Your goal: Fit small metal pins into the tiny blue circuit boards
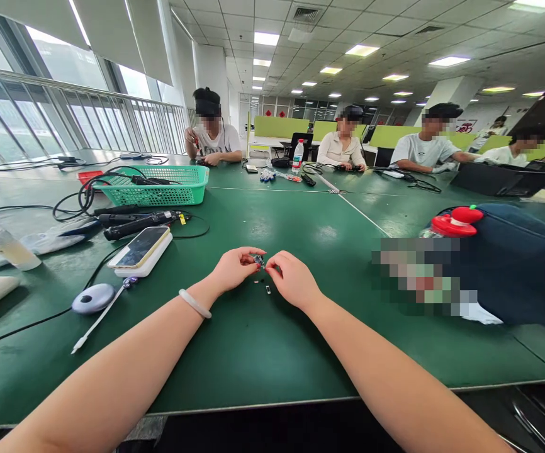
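Just above the green tabletop point(253, 352), my left hand point(235, 269) pinches a small dark blue-grey part point(258, 259) with light spots, too small to name. My right hand point(291, 277) is closed beside it, thumb and forefinger pressed together at the part's right side. Whether those fingertips hold a piece of their own is hidden. On the table below my fingers lie a tiny white-rimmed dark rectangular piece point(268, 290) and a little pinkish bit point(256, 282).
Left are a phone point(143, 246) on a white box, a round lavender device point(93, 299), a bottle point(5, 245), black tools point(140, 225) and a green basket point(159, 201). A dark blue bag point(522, 264) stands right. Several people sit across the table.
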A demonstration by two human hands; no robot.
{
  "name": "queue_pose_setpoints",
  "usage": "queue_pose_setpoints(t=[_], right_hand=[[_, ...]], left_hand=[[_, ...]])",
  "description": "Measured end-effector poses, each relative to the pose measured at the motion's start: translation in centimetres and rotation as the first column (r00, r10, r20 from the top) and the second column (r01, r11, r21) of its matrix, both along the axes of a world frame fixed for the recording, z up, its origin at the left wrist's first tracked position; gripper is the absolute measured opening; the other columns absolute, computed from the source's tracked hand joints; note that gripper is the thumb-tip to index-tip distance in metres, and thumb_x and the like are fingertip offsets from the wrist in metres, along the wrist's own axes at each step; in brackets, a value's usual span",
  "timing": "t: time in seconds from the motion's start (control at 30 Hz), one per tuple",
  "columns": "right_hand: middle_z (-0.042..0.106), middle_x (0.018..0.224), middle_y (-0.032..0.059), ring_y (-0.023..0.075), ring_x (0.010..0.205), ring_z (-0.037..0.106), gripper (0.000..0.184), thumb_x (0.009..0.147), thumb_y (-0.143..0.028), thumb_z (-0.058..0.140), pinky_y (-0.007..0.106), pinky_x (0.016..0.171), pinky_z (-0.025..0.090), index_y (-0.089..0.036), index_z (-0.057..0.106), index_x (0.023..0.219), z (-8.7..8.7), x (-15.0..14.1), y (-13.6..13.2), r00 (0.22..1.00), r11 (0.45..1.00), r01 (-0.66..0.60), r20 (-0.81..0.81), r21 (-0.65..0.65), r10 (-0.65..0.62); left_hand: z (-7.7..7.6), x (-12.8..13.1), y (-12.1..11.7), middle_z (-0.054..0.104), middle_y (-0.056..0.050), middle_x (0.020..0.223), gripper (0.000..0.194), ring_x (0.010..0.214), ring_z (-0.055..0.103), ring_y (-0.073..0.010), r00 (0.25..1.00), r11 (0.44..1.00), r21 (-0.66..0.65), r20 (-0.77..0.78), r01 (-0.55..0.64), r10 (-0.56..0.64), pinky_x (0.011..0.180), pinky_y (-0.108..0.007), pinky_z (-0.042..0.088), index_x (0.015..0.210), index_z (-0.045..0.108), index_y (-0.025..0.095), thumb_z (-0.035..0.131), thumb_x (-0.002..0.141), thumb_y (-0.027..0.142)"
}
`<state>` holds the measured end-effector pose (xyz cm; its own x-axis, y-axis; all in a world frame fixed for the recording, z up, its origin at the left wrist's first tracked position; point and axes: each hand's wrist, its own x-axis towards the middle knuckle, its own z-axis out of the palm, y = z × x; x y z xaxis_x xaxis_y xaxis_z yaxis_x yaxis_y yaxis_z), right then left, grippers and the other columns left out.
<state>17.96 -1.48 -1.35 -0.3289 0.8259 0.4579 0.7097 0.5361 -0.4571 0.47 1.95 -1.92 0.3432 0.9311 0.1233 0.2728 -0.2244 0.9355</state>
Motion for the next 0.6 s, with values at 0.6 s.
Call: queue_pose_setpoints(t=[0.6], right_hand=[[0.062, 0.088, 0.003, 0.0131, 0.078, 0.056, 0.015, 0.084, -0.02, 0.049, 0.024, 0.071, 0.042, -0.019, 0.063, 0.08, -0.12, 0.17, -0.18, 0.999, 0.991, -0.004, 0.037, 0.135, -0.001]], left_hand=[[0.56, 0.32, -0.75, 0.062, 0.002, 0.07, 0.029, 0.064, 0.062, -0.0136, 0.997, 0.996, 0.068, -0.055, 0.055, -0.051, 0.068, -0.029, 0.049, 0.084, 0.054, 0.018, 0.07, 0.06, 0.022]])
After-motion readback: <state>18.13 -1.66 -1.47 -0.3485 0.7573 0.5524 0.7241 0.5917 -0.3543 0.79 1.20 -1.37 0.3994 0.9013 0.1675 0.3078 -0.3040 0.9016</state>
